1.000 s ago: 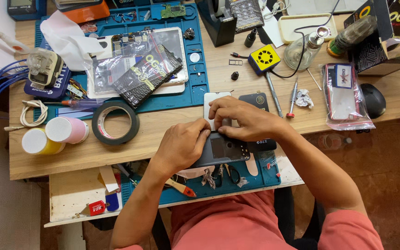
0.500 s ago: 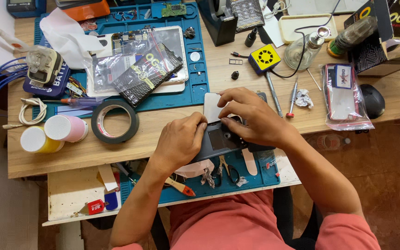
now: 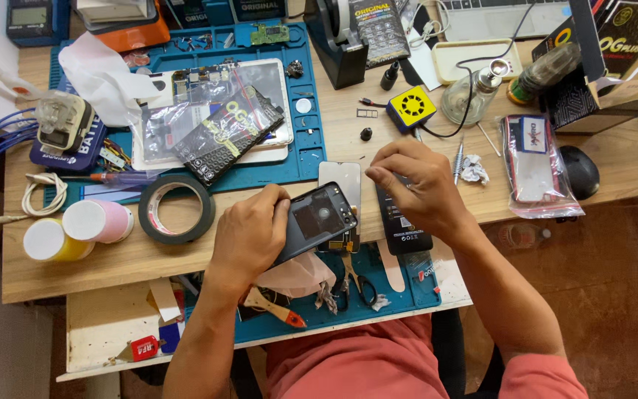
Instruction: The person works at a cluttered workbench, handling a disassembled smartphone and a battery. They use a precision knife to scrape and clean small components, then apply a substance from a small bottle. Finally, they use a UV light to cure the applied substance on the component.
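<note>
The left hand (image 3: 251,233) grips a dark phone back cover (image 3: 319,219), tilted above the tabletop (image 3: 112,258) edge; the right hand (image 3: 415,185) pinches its fingertips together over a black phone (image 3: 406,235) beside a grey panel (image 3: 340,177)

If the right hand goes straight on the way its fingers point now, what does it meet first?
The right hand points left, fingertips pinched. First in line is likely the pale panel beside the dark back cover that the left hand holds. Depth is unclear; it may already touch.
</note>
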